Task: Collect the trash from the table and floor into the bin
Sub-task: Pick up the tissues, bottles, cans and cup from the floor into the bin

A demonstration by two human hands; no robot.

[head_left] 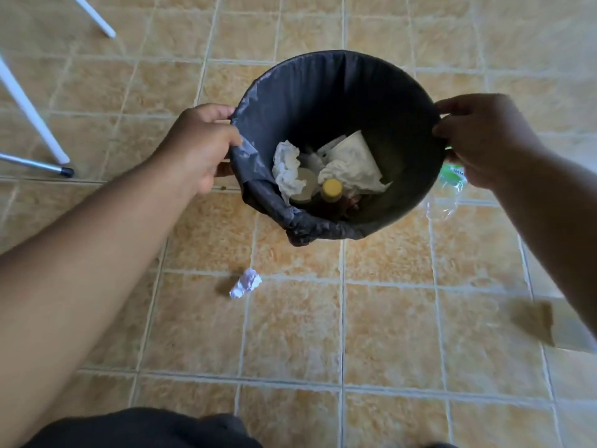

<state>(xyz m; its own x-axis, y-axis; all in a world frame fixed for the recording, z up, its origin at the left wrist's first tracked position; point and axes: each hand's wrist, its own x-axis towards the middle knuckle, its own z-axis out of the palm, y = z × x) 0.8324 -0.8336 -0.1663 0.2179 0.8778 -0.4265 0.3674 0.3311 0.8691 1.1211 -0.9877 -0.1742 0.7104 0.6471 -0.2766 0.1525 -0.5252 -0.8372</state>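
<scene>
Dark cloth (145,428), crumpled paper (245,282), round black-lined bin (371,92)

Tan tiles (290,331) with pale grout fill the frame. Upper left, a white leg (93,16); below it another white leg (32,111) beside a metal leg (35,163), black-tipped. Dark fabric (145,428) along the bottom edge. Blurred brown shape (533,321), lower right.

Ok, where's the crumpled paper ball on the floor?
In the head view, the crumpled paper ball lies on the tiled floor on the near side of the bin, left of centre, nearest the left hand.
</scene>
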